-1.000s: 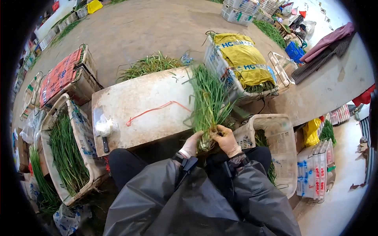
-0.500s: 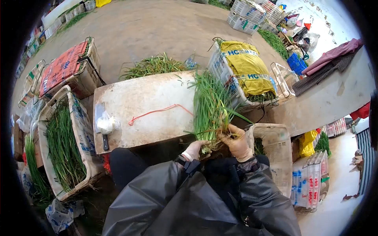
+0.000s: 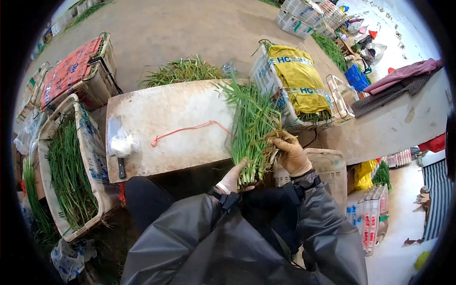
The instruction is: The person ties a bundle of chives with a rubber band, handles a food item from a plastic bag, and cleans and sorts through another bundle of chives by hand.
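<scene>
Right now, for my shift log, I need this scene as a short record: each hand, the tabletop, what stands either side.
Left hand: grips a green bunch near its pale stem ends
Right hand: holds brownish strands beside the bunch
Tabletop: red string, black-handled knife, white bundle
Left of table: open crate of greens
Right of table: white crate under a yellow cover

The long green leafy stalks [image 3: 251, 121] are looking smooth and faintly glossy — the thin brown withered strands [image 3: 270, 147] are looking dry and rough. The broad white rectangular tabletop [image 3: 185, 109] is showing a matt, stained surface. The dark grey plastic-like sleeves [image 3: 325, 218] are shining softly, the yellow printed plastic sheet [image 3: 300, 78] is gleaming slightly, and the draped pink cloth [image 3: 404, 76] is looking matt.
</scene>
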The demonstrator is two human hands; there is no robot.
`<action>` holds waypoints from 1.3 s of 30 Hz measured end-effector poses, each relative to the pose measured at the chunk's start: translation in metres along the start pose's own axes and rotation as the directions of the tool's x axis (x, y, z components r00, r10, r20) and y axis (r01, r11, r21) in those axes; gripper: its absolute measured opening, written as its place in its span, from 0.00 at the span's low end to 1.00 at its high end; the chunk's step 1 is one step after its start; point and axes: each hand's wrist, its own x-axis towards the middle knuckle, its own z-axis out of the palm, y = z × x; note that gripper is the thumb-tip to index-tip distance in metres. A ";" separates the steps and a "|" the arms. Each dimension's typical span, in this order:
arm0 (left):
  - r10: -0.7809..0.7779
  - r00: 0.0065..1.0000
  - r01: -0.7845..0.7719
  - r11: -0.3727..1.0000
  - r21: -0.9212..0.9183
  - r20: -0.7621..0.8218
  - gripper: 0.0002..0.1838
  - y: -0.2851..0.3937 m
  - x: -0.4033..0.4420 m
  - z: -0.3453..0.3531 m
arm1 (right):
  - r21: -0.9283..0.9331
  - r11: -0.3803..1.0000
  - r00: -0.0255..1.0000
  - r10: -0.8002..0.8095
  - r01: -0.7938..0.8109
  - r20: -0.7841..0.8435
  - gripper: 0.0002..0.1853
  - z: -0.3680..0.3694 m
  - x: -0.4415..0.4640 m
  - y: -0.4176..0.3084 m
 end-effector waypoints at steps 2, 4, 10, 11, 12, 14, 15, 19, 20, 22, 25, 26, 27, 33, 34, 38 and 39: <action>0.067 0.998 -0.067 0.998 -0.003 -0.009 0.28 -0.008 0.003 -0.005 | 0.133 0.991 0.999 0.033 -0.031 -0.013 0.16 -0.005 0.001 0.019; 0.082 0.996 -0.080 0.995 -0.053 0.038 0.29 -0.008 0.002 -0.002 | 0.223 0.973 0.999 0.050 -0.050 0.003 0.16 -0.004 -0.002 0.037; 0.038 0.998 -0.033 0.995 -0.093 0.058 0.24 -0.005 0.002 -0.002 | 0.253 0.964 0.996 0.083 -0.075 -0.020 0.15 -0.009 -0.020 0.065; 0.012 1.000 -0.011 0.999 -0.044 0.003 0.22 -0.007 0.008 -0.003 | 0.266 0.961 0.996 0.083 -0.072 -0.031 0.14 -0.007 -0.023 0.064; -0.014 0.999 0.014 1.000 0.004 -0.053 0.21 -0.010 0.015 -0.007 | 0.280 0.957 0.996 0.087 -0.076 -0.026 0.14 -0.005 -0.025 0.061; 0.025 0.999 -0.025 1.000 -0.003 -0.027 0.19 -0.018 0.027 -0.020 | 0.304 0.949 0.995 0.096 -0.087 -0.016 0.15 -0.002 -0.029 0.056; 0.070 0.997 -0.068 0.996 0.051 -0.039 0.19 -0.020 0.027 -0.019 | 0.294 0.951 0.995 0.096 -0.090 -0.006 0.15 -0.002 -0.029 0.055; 0.169 0.986 -0.169 0.986 -0.013 0.009 0.17 -0.021 0.025 -0.005 | 0.291 0.953 0.996 0.084 -0.087 0.023 0.15 0.004 -0.027 0.054; 0.184 0.983 -0.184 0.982 -0.039 0.008 0.17 -0.022 0.022 0.000 | 0.300 0.951 0.997 0.078 -0.082 0.024 0.16 0.006 -0.026 0.054; 0.166 0.986 -0.166 0.986 0.000 0.000 0.18 -0.022 0.013 0.004 | 0.325 0.939 0.994 0.097 -0.111 0.058 0.16 0.005 -0.022 0.060; 0.236 0.971 -0.237 0.971 -0.016 -0.021 0.18 -0.033 0.013 -0.001 | 0.319 0.935 0.988 0.138 -0.151 0.064 0.15 0.009 -0.019 0.076; 0.279 0.960 -0.280 0.959 -0.035 -0.028 0.18 -0.039 0.017 -0.003 | 0.337 0.919 0.979 0.185 -0.204 0.087 0.15 0.012 -0.020 0.082; 0.364 0.931 -0.343 0.895 -0.286 0.022 0.18 -0.046 0.047 -0.013 | 0.285 0.937 0.979 0.190 -0.204 0.076 0.16 0.015 -0.019 0.088; 0.576 0.804 -0.444 0.746 -0.497 0.147 0.17 -0.065 0.083 -0.030 | 0.280 0.921 0.963 0.261 -0.270 0.071 0.23 0.036 -0.019 0.101; 0.574 0.805 -0.460 0.762 -0.455 0.148 0.17 -0.065 0.080 -0.031 | 0.271 0.929 0.967 0.241 -0.253 0.078 0.23 0.036 -0.020 0.094; 0.427 0.904 -0.428 0.903 0.051 0.018 0.17 -0.061 0.071 -0.032 | 0.185 0.974 0.991 0.121 -0.130 0.060 0.20 0.037 -0.024 0.040; 0.359 0.933 -0.343 0.912 0.227 -0.034 0.17 -0.059 0.069 -0.032 | 0.172 0.982 0.995 0.066 -0.079 0.082 0.22 0.042 -0.021 0.023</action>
